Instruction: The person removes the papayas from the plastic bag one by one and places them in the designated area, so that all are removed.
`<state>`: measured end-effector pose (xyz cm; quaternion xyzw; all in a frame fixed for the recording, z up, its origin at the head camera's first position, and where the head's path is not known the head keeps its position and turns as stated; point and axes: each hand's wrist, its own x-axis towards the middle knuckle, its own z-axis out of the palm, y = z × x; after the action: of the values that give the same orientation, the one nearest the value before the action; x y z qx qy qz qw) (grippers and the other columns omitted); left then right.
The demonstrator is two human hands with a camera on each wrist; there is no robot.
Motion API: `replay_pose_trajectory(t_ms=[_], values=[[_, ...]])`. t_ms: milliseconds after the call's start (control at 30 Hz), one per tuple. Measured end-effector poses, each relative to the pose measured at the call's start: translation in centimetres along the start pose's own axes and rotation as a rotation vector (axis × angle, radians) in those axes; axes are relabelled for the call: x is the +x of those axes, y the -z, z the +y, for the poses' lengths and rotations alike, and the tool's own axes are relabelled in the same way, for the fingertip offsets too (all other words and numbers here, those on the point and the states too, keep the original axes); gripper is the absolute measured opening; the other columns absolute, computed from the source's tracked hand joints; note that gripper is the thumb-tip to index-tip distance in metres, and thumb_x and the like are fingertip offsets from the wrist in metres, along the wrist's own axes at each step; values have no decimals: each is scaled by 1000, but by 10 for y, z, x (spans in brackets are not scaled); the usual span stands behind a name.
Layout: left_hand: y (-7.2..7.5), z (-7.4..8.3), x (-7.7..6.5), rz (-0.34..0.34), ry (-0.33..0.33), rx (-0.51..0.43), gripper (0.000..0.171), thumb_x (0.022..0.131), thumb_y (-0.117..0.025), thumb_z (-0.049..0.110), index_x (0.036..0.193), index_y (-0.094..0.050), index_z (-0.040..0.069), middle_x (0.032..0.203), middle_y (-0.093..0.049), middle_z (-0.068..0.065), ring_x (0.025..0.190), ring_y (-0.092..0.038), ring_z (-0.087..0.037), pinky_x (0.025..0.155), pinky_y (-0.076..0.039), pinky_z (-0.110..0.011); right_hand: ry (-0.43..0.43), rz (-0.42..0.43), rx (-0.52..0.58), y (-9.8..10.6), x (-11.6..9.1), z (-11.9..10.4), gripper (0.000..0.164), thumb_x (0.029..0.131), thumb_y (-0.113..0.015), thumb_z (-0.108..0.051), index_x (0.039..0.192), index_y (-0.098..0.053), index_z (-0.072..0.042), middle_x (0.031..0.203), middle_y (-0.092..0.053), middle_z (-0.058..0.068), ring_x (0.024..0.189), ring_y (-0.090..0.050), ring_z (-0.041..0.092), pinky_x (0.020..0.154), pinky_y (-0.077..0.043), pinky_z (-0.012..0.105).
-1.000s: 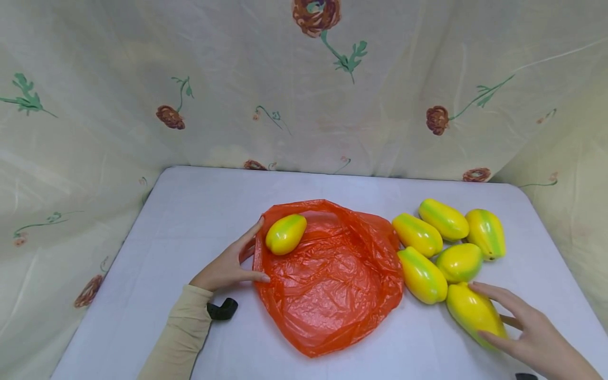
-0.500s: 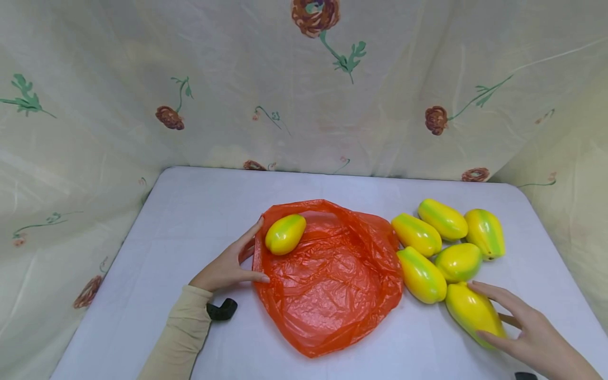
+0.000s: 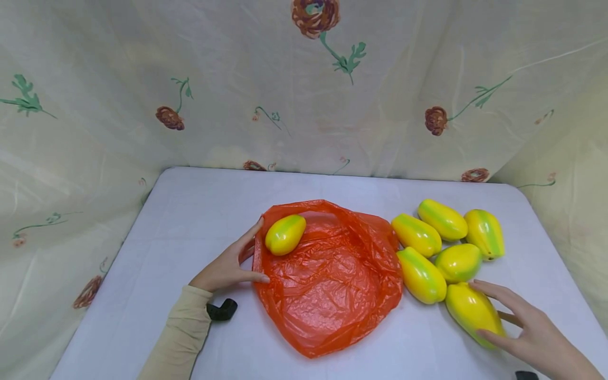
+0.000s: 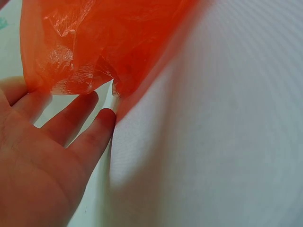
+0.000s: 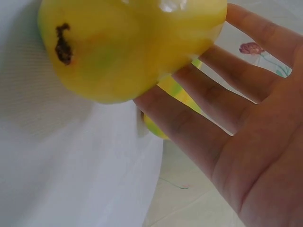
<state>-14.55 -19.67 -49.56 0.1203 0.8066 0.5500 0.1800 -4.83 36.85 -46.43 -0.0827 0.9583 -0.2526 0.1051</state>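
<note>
A red plastic bag (image 3: 328,295) lies spread with its mouth open on the white table. Inside it, against the left wall, sits a yellow-green papaya (image 3: 286,235). My left hand (image 3: 231,264) holds the bag's left edge, thumb lapping over the rim and the other fingers along the outside. In the left wrist view those fingertips (image 4: 106,118) touch the thin plastic. At the lower right, my right hand (image 3: 527,327) grips the nearest papaya (image 3: 472,314) between thumb and fingers. The right wrist view shows its dark-marked end (image 5: 64,45), with fingertips along its side.
Several more papayas cluster right of the bag, one papaya (image 3: 421,275) right beside its edge and another papaya (image 3: 484,233) farthest right. A floral curtain (image 3: 304,105) surrounds the table (image 3: 199,195). A black wrist strap piece (image 3: 222,310) shows by the left sleeve.
</note>
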Motion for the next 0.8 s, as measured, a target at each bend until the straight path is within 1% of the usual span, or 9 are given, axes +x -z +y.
replay_pose_trajectory(t_ms=[100, 167, 200, 300, 400, 467, 533, 600, 800], values=[[0, 0, 0, -1, -1, -2, 118, 78, -92, 25, 165, -14, 41, 174, -11, 13, 162, -17, -27, 127, -31, -52, 31, 39, -2, 1, 0, 0, 92, 74, -94, -24, 152, -46, -13, 149, -51, 22, 124, -40, -14, 79, -63, 53], [0, 0, 0, -2, -2, -4, 118, 78, -91, 25, 165, -14, 40, 174, -11, 13, 162, -17, -27, 127, -31, -52, 45, 64, 1, 2, 1, -1, 92, 72, -95, -25, 151, -48, -13, 149, -52, 21, 113, -25, -31, 77, -63, 51], [0, 0, 0, -2, -1, -5, 118, 78, -91, 25, 165, -14, 41, 174, -11, 14, 162, -17, -27, 127, -31, -52, 44, 69, 3, 2, 1, -1, 92, 72, -95, -25, 151, -48, -13, 148, -52, 22, 111, -21, -33, 77, -63, 51], [0, 0, -1, -1, 1, -5, 117, 78, -91, 25, 165, -14, 41, 174, -11, 14, 162, -17, -28, 126, -32, -52, 35, 84, 4, 5, 1, -3, 93, 72, -95, -28, 152, -49, -16, 150, -53, 17, 110, -22, -33, 77, -65, 45], [0, 0, -1, 1, 3, -2, 117, 78, -91, 26, 165, -14, 41, 174, -12, 14, 162, -18, -28, 126, -33, -52, 48, 116, 11, 7, 2, -4, 93, 72, -95, -27, 152, -49, -18, 150, -50, -13, 112, -25, -32, 75, -65, 31], [0, 0, -1, 2, 3, 0, 117, 78, -91, 26, 165, -14, 41, 174, -12, 14, 162, -18, -28, 126, -32, -52, 68, 142, 16, 9, 2, -5, 93, 71, -96, -25, 151, -50, -18, 143, -42, -33, 114, -25, -33, 74, -62, 20], [0, 1, -1, 2, 5, 1, 117, 78, -91, 25, 165, -14, 40, 174, -12, 14, 162, -18, -28, 126, -32, -53, 79, 158, 25, 10, 3, -6, 93, 71, -96, -24, 151, -51, -19, 136, -33, -46, 114, -26, -33, 74, -60, 15], [0, 1, -1, 3, 7, 0, 117, 78, -91, 25, 165, -14, 40, 174, -12, 14, 162, -18, -28, 126, -32, -53, 85, 172, 30, 12, 5, -9, 92, 71, -96, -23, 151, -51, -19, 134, -30, -49, 115, -25, -34, 74, -57, 11], [0, 2, -1, 4, 11, -5, 117, 78, -92, 26, 165, -14, 40, 174, -12, 13, 162, -18, -28, 126, -33, -53, 157, 229, 57, 19, 11, -20, 86, 72, -95, -13, 148, -54, -18, 138, -33, -48, 121, -27, -32, 79, -44, -5]])
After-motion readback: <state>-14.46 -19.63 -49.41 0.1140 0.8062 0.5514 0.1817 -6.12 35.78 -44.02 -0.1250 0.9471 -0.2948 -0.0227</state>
